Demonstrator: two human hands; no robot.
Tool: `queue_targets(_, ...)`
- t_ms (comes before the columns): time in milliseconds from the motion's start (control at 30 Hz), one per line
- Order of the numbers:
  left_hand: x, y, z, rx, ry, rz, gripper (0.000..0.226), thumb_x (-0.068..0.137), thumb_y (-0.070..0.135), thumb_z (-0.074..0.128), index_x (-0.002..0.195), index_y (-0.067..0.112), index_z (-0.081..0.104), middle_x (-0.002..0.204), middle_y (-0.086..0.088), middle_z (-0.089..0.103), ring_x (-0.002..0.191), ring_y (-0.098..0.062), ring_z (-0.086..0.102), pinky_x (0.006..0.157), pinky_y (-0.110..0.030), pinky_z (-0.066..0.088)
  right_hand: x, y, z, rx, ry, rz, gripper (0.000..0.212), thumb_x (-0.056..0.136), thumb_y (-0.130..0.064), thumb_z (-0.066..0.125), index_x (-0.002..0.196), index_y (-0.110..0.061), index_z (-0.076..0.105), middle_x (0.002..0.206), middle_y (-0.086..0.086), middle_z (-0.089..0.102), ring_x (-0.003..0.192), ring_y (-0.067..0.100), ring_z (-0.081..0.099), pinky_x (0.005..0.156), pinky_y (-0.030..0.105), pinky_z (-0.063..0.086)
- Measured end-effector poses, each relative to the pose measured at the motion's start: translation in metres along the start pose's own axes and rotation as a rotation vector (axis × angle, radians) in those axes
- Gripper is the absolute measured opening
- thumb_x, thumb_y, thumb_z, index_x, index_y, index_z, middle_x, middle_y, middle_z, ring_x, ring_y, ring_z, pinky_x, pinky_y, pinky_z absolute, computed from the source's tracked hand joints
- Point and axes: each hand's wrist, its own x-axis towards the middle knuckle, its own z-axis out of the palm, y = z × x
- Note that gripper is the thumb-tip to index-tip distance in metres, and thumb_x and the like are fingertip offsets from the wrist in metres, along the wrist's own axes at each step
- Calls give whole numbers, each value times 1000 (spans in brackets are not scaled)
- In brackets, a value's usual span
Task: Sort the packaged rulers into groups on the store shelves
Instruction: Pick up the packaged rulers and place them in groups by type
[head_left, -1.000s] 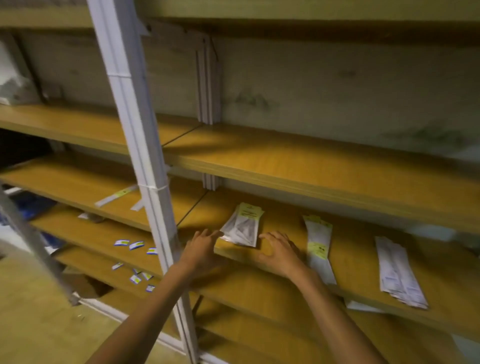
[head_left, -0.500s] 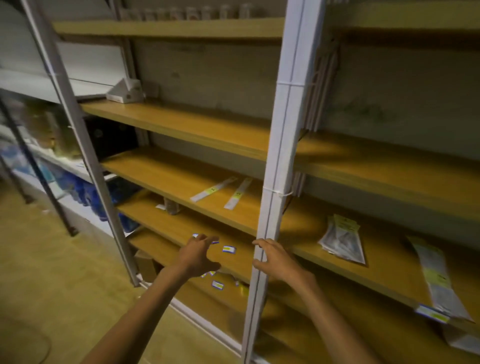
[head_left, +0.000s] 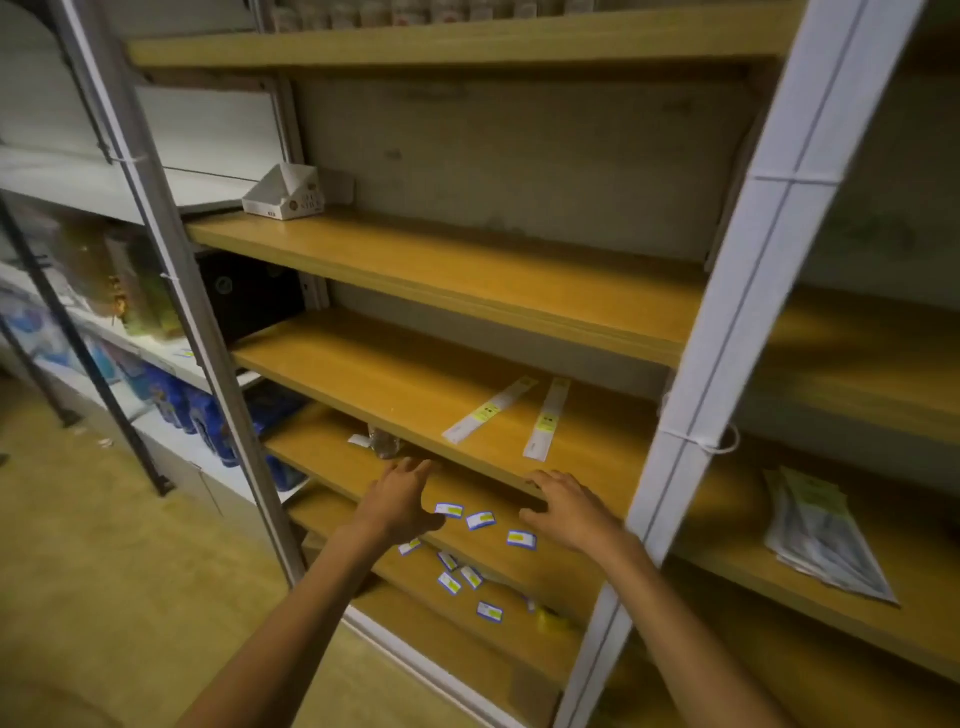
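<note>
fingers of both hands are spreading loosely, holding nothing, near the shelf edge.
two long packaged rulers are lying ungrouped here; a packet stack is sitting sorted in the right bay.

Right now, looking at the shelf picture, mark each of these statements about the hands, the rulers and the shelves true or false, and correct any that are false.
1. Both hands hold nothing. True: the left hand and the right hand are open, fingers spread at the shelf edge.
2. Two long packaged rulers lie on the shelf just above the hands. True.
3. The small blue-and-yellow labels are stacked in one neat pile. False: they lie scattered over the lower shelves.
4. The white cardboard box sits on the floor. False: it stands on an upper shelf, at its left end.
5. A stack of packets lies in the bay right of the white upright. True.
</note>
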Motion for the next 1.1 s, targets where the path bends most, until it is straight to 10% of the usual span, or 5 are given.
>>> queue_targets(1100, 245, -48, 29, -83, -82, 372, 65, 86, 32, 62, 143, 20, 33, 126, -6, 62, 118, -26, 52, 93, -36, 46, 156, 15, 9, 103, 332, 480, 53, 91, -36, 55, 138, -18, 42, 142, 2, 44, 132, 22, 36, 107, 31, 33)
